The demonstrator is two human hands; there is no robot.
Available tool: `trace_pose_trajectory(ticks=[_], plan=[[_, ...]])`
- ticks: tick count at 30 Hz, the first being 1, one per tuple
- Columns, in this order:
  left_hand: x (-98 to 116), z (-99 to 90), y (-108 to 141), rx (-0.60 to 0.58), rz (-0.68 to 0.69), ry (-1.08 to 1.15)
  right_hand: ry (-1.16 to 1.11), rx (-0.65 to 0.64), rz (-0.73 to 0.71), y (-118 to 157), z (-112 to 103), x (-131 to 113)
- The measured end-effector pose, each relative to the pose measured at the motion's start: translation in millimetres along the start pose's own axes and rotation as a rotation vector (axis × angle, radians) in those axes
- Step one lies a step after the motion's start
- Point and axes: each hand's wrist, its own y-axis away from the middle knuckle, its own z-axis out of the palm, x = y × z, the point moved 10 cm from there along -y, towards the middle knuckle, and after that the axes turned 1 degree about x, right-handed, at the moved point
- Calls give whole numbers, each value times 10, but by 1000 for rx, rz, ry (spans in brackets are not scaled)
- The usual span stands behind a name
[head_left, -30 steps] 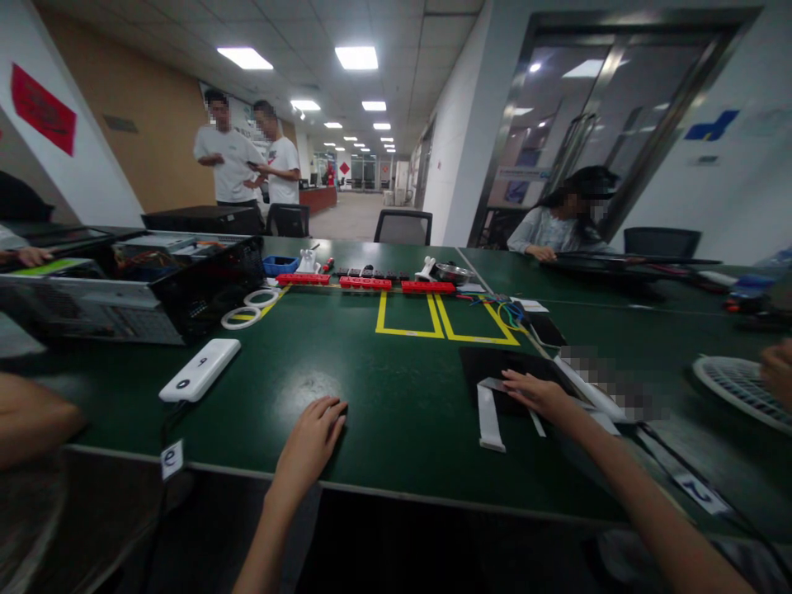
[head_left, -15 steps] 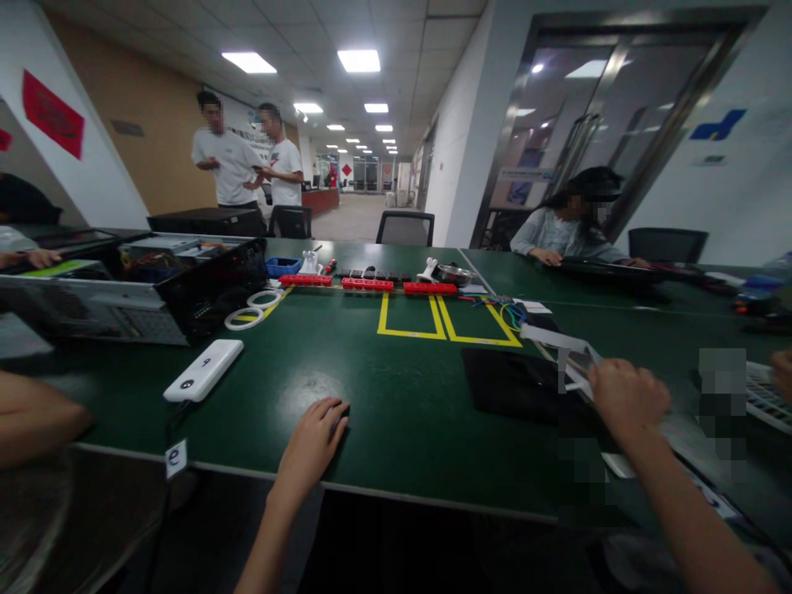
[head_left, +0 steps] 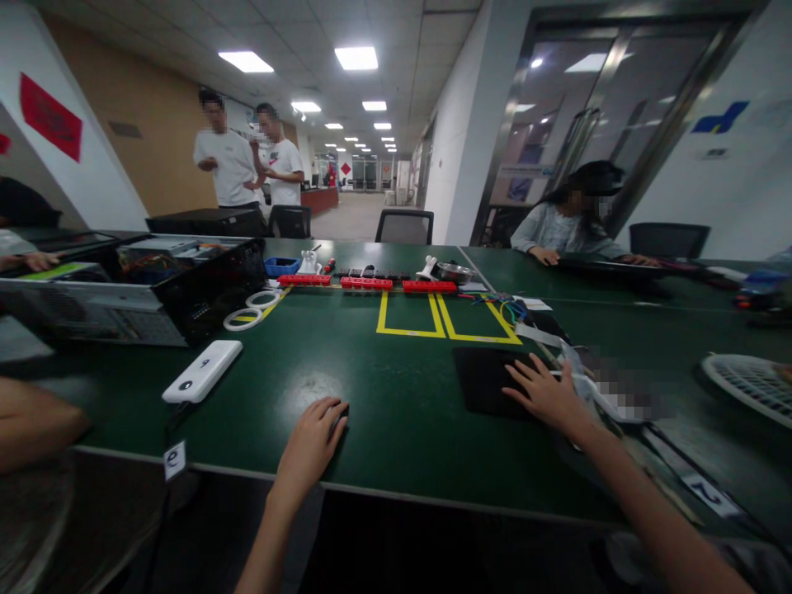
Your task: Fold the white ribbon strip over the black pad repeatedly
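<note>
My left hand [head_left: 315, 431] rests on the green table [head_left: 396, 445] near its front edge, fingers close together and curved down. A small dark patch shows between the thumb and fingers; what it is stays mostly hidden. To the right, my right hand [head_left: 548, 396] is open, palm down with spread fingers, over the right part of a flat black mat [head_left: 486, 381]. A whitish translucent strip [head_left: 537, 334] lies just past that hand and bends down beside the wrist. It is not clear whether the thumb touches it.
An opened computer case [head_left: 92, 305] stands left, with white rings [head_left: 242, 319] and a white power bank [head_left: 203, 371] near it. Red strips [head_left: 366, 283] line the back beyond yellow tape outlines [head_left: 412, 333]. Coloured wires [head_left: 511, 309] lie right. A person [head_left: 575, 214] sits across.
My right hand has moved left from the whitish strip to over the black mat, and its fingers have spread. The strip has dropped lower. My left hand stays put.
</note>
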Motion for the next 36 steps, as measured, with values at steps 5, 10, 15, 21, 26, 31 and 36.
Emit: trace_pose_trajectory(ticks=[5, 10, 15, 21, 26, 31, 36], plan=[[0, -6, 3, 8, 3, 16, -16, -16, -50, -75, -262, -524], [22, -32, 4, 12, 0, 26, -140, -47, -34, -102, -492, -1194], [58, -18, 12, -31, 15, -4, -254, 6, -13, -61, -773, -1711], [151, 18, 31, -92, 105, -30, -391, -13, 8, -10, -949, -2091], [197, 56, 53, -157, 153, -64, -467, -44, -3, -26, -1035, -2141], [197, 48, 58, -165, 147, -72, -641, 89, 4, -187, -1055, -1561], [198, 37, 67, -159, 144, -46, -399, 291, 313, -128, -899, -403]])
